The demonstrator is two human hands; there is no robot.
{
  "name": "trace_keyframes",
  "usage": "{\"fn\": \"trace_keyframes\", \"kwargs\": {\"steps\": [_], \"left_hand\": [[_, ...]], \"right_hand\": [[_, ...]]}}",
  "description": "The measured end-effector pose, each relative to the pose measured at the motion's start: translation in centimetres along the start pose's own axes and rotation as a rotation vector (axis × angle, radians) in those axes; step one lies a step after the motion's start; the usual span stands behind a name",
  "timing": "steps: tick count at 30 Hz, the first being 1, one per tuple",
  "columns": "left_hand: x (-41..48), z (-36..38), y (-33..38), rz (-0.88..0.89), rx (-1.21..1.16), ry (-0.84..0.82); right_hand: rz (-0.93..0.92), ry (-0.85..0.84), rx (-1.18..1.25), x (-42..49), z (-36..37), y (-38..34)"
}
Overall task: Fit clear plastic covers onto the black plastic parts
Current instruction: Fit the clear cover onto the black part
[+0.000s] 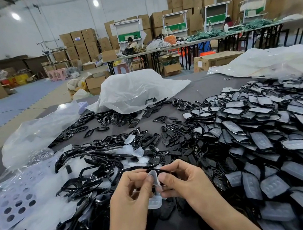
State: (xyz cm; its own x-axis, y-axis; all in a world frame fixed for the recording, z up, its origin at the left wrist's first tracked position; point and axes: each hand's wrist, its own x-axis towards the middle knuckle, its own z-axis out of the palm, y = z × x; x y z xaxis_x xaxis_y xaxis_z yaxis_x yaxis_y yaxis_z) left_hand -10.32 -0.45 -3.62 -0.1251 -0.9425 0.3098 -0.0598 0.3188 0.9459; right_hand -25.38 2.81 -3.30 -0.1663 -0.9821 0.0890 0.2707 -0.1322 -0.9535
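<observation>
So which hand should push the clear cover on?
Probably the right hand: its thumb already lies on the clear cover, while the left hand steadies the black part.

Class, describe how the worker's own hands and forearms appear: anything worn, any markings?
Both the left hand and right hand are bare: no gloves, rings or watch visible. Forearms are uncovered to the frame edge, no sleeves showing. Fingernails look short and unpainted. No markings seen.

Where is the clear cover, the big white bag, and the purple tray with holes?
clear cover (155, 179), head view, its middle
white bag (133, 90), head view, its crumpled top
purple tray (16, 200), head view, its holed face
</observation>
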Motion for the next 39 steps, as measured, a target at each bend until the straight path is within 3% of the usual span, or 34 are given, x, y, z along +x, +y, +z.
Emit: {"fn": "trace_keyframes", "kwargs": {"steps": [6,14,20,24,27,32,39], "left_hand": [[0.6,-0.3,-0.3,-0.088,-0.132,0.012],[0.1,0.3,0.4,-0.124,-0.28,-0.163],[0.2,0.0,0.4,-0.107,-0.119,-0.206],[0.2,-0.2,0.8,-0.147,-0.161,-0.187],[0.2,-0.3,0.8,-0.122,-0.173,-0.188],[0.2,-0.3,0.5,0.007,0.008,-0.162],[0.0,0.1,1.1,0.023,0.026,-0.134]], "right_hand": [[-0.029,-0.016,-0.025,0.0,0.5,0.2],[-0.067,0.063,-0.075,0.0,0.2,-0.3],[-0.023,0.005,0.013,0.0,0.1,-0.2],[-0.018,-0.049,0.016,0.0,0.1,-0.1],[-0.023,-0.027,-0.003,0.1,-0.1,0.0],[-0.03,0.026,-0.034,0.3,-0.3,0.1],[0.057,0.023,0.124,0.5,-0.3,0.3]]}}
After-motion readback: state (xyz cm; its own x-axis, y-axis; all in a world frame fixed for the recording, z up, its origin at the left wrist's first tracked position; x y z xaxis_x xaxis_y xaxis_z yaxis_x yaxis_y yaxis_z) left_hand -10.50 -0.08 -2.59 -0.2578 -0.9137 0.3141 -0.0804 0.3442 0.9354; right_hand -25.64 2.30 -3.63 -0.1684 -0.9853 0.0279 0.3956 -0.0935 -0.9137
